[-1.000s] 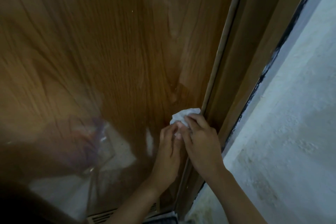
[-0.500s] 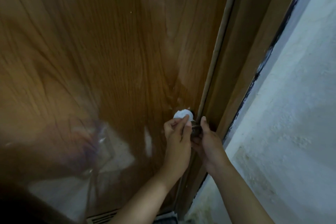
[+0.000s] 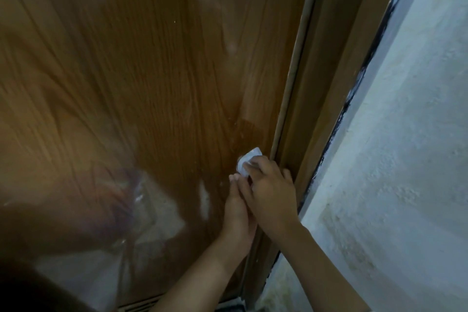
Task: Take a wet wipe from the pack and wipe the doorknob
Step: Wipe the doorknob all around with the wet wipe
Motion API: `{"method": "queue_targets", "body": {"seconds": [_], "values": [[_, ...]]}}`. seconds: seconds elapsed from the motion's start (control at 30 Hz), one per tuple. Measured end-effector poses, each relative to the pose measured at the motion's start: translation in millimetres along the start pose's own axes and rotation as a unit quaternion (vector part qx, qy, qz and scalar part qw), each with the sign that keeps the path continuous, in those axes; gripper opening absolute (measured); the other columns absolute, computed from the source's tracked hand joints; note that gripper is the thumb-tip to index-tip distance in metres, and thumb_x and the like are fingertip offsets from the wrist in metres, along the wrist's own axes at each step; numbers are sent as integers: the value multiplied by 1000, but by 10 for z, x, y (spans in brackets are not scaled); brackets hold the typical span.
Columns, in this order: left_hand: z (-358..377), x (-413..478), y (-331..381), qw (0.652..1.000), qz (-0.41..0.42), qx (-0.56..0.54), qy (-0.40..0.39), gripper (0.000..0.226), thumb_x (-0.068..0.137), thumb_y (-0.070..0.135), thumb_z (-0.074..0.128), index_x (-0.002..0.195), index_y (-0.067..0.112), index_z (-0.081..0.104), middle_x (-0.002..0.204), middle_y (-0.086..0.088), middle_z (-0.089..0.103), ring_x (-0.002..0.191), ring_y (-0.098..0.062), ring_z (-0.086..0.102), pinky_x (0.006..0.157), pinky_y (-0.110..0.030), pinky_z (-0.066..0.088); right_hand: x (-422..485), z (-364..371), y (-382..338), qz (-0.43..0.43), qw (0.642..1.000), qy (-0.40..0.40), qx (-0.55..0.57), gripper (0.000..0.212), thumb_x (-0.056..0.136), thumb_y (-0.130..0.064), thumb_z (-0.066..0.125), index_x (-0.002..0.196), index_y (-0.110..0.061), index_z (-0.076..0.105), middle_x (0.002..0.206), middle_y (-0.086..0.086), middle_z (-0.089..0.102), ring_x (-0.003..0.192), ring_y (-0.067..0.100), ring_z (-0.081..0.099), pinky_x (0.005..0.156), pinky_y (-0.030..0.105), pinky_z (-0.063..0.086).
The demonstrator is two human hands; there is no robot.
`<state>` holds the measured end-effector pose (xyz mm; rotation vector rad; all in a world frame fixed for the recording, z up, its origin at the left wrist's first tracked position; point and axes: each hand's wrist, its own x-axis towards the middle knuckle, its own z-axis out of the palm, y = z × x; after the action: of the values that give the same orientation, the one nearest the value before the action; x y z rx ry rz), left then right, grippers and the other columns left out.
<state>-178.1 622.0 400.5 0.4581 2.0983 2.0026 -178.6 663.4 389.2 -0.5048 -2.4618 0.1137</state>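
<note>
A crumpled white wet wipe [image 3: 249, 161] is pressed against the brown wooden door [image 3: 152, 83] close to its right edge. My right hand [image 3: 272, 194] lies over it, with the fingers curled onto the wipe. My left hand [image 3: 238, 210] sits just below and left of it, partly under the right hand, its fingertips touching the wipe's lower edge. The doorknob is hidden beneath the wipe and both hands. The wipe pack is not in view.
The door frame [image 3: 316, 109] runs diagonally to the right of my hands, with a rough white wall [image 3: 405, 159] beyond it. A vent grille [image 3: 141, 305] sits at the door's bottom. The glossy door reflects a blurred figure at lower left.
Half a second ago the left hand held the wipe on the knob and the right hand sat beside it. Now the right hand has moved over the wipe, covering the knob.
</note>
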Motion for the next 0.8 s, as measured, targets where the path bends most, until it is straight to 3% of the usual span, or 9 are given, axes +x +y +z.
{"method": "queue_targets", "body": {"seconds": [0.03,0.1,0.23,0.3,0.37,0.43,0.5,0.67,0.8], "values": [[31,47,-14,995,28,-91,-17,42,89,19,29,81,0,66,76,-14,71,71,-22,71,70,-32,59,1,-15,-2,19,1000,2,24,43,89,-42,37,99,-16,70,103,2,68,87,17,66,76,29,51],[-133,53,-35,952,-110,-286,3,39,97,27,30,88,11,64,87,-8,70,85,-17,67,75,-28,53,39,-74,17,95,984,-12,148,34,93,-36,42,106,-15,66,110,4,63,92,17,63,77,26,49],[-228,167,-203,981,-80,-174,-12,27,95,35,43,111,21,60,109,-4,64,97,-10,63,80,-20,52,62,-108,108,255,883,-72,387,26,95,-33,44,113,-20,58,114,4,60,94,10,56,71,12,43],[-232,153,-116,983,-72,-171,-10,24,92,30,51,112,20,58,111,-1,59,91,-1,62,68,-12,50,50,-98,136,314,822,-96,465,28,94,-38,43,112,-20,55,110,6,64,92,12,60,75,20,49],[-251,168,-89,979,-84,-183,-20,19,89,27,56,107,21,59,113,-5,60,97,-8,62,71,-17,50,36,-69,160,379,735,-129,547,31,93,-43,42,112,-21,55,106,7,65,94,16,63,87,34,52],[-282,202,-63,971,-123,-205,-24,18,89,25,55,106,19,59,110,-10,63,93,-10,64,72,-20,48,28,-66,175,408,689,-135,584,29,93,-46,40,107,-25,56,103,6,65,95,19,65,91,38,52],[-305,227,-27,955,-154,-251,-40,19,91,21,52,105,13,62,100,-10,68,83,-8,67,69,-20,49,30,-72,167,388,730,-122,549,25,94,-46,38,101,-29,55,100,4,65,94,18,64,89,38,52],[-350,231,-71,919,-216,-324,-59,31,94,20,47,119,4,58,107,-15,68,96,-21,66,82,-31,52,22,-107,126,255,883,-71,386,21,94,-35,44,107,-25,57,107,-1,55,94,11,56,67,14,44],[-391,195,-102,872,-281,-383,-122,34,95,22,44,121,3,55,97,-13,68,89,-22,64,75,-31,51,2,-95,92,184,952,-56,239,29,92,-36,47,114,-21,58,105,-5,44,95,7,46,72,20,44]]}}
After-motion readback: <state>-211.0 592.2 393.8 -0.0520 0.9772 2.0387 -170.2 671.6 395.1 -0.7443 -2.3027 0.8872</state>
